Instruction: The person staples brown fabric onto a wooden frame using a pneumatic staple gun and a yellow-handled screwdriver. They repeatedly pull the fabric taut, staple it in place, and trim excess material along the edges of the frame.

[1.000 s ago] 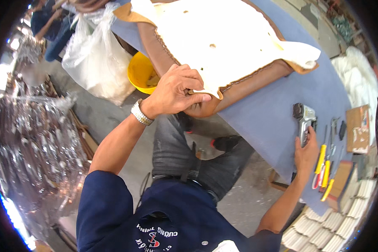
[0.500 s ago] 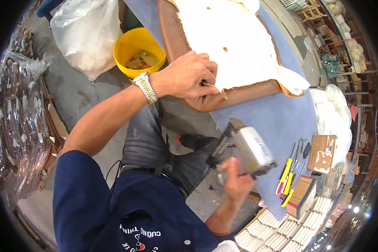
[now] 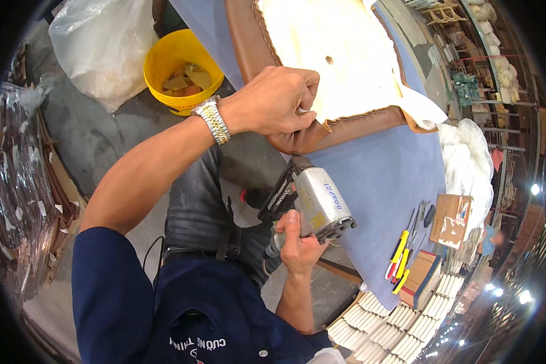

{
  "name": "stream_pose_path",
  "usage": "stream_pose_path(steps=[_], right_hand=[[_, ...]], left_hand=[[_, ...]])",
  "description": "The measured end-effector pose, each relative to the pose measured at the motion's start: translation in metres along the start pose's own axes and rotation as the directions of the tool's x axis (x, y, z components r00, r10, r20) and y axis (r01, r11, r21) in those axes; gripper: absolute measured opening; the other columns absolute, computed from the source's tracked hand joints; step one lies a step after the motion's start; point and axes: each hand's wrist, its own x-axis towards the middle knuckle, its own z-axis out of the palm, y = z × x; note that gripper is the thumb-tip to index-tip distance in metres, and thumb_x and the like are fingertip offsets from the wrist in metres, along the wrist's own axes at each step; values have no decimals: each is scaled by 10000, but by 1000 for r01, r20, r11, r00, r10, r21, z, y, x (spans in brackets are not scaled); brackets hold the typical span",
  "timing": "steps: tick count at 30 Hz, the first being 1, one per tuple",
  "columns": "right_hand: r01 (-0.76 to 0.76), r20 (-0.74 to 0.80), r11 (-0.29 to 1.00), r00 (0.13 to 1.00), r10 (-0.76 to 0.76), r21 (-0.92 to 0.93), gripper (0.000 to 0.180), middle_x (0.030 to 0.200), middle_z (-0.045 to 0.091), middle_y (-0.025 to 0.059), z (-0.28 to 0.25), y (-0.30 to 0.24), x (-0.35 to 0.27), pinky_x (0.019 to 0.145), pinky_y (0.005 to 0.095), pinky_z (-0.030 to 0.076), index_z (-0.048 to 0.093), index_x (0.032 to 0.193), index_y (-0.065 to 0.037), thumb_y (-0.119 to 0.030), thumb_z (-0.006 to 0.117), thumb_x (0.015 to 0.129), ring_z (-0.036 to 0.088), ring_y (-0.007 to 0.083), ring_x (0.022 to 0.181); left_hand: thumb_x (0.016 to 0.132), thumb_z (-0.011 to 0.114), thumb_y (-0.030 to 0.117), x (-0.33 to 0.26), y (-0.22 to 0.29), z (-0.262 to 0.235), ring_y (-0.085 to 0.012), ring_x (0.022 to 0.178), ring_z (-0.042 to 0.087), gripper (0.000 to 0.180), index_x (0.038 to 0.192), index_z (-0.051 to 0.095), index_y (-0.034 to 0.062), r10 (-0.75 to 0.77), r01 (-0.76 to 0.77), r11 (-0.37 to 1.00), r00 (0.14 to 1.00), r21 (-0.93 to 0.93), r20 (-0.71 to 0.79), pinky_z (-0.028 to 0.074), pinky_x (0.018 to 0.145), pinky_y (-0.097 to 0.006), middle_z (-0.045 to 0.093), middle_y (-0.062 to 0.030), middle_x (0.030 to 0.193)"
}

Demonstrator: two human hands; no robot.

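A brown leather-covered cushion [image 3: 352,133] with a stitched edge and a pale underside [image 3: 333,67] lies on the blue-covered table. At its near corner my left hand [image 3: 285,100] is closed, thumb against fingers, pinching the leather edge; a steel-and-gold watch [image 3: 212,120] is on that wrist. My right hand [image 3: 302,246] is wrapped round the handle of a silver and black pneumatic staple gun [image 3: 321,203]. The tool's nose is at the cushion's corner, just below my left hand; whether it touches the leather I cannot tell.
A yellow bucket [image 3: 158,85] of scraps stands on the floor beside a white plastic bag [image 3: 106,51]. Screwdrivers and yellow-handled tools [image 3: 400,255] lie on the table's right side, near cardboard boxes [image 3: 451,220]. Plastic-wrapped brown pieces [image 3: 21,200] are stacked at the left.
My right hand has brought the staple gun up and left to the cushion's corner. My left hand keeps its pinch on the leather edge. The view has shifted slightly.
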Motion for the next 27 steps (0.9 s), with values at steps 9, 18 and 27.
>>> stream_pose_path(steps=[9,18,27], right_hand=[[231,-59,867,957,-286,-441,468,1252,646,228,9,65,-2,954,462,527,566,1319,100,-8,757,906,655,356,1095],[416,81,616,865,-496,-669,460,1274,617,241,22,40,19,931,465,521,592,1319,54,7,753,891,620,398,1139],[302,23,814,942,-335,-497,397,1186,687,209,17,10,33,668,281,546,484,1340,103,93,616,967,663,168,842]], left_hand=[[812,747,160,3,1,-1,-240,687,652,222,697,696,-23,-72,72,997,997,4,15,513,644,-363,661,-66,850],[778,755,196,4,-2,-6,-239,688,653,235,669,691,-3,-77,77,997,995,5,64,516,646,-364,676,-68,861],[808,752,234,8,-9,-1,-269,711,669,226,742,732,19,-11,9,1000,998,22,64,534,680,-382,690,-82,897]])
